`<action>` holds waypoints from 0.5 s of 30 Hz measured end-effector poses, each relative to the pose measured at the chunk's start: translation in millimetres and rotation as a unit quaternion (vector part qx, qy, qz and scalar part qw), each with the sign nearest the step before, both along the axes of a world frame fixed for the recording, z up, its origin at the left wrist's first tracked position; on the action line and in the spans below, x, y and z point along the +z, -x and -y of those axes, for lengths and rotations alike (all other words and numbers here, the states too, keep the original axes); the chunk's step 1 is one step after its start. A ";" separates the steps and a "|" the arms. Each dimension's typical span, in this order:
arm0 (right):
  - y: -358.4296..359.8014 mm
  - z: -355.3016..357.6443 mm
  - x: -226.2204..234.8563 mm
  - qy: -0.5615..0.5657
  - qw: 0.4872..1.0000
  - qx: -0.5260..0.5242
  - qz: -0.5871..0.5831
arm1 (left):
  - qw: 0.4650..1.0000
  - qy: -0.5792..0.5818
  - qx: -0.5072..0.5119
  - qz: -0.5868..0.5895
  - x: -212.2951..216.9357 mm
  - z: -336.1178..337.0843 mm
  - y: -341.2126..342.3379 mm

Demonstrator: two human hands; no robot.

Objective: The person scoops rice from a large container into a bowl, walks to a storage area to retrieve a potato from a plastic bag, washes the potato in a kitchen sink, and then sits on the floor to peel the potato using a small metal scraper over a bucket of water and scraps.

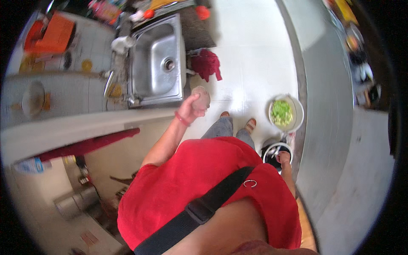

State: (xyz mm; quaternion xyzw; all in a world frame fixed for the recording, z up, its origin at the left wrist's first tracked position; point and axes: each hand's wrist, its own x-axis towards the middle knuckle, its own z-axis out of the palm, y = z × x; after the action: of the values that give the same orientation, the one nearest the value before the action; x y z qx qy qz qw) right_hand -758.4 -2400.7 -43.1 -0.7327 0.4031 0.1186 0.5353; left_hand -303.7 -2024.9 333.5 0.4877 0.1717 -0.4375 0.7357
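Observation:
My left hand, with a red band at the wrist, is closed around a rounded, pale brownish thing beside the sink's near right corner. Its exact kind is not clear. On the right, my right hand is low at the rim of a dark bucket with a whitish rim. The fingers look curled in, and what they hold, if anything, is too small to make out. Just beyond that bucket stands a white bucket with chopped green vegetables in it.
A steel sink with a tap is at the left. Dark red cloth hangs by its right side. A long grey ledge runs along the right. My feet stand on white floor tiles.

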 end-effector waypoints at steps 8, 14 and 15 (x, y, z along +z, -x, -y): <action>-351.4 -3.5 113.4 -0.142 0.990 0.020 0.008 | 0.970 0.018 0.235 0.056 -11.9 -85.0 -2.8; -590.9 -96.9 242.1 -0.110 0.945 0.298 0.080 | 0.927 0.039 0.351 0.127 -21.7 -101.0 -56.7; -620.5 -126.0 261.9 -0.120 0.941 0.301 0.098 | 0.919 0.046 0.374 0.113 -23.2 -102.2 -67.0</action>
State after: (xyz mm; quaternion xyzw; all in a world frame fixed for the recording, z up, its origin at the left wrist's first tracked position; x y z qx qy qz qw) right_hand -137.8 -2274.6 218.8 -0.7580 0.0924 0.2493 0.5956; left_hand -236.7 -1922.7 310.3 0.3993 0.2371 -0.0796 0.8821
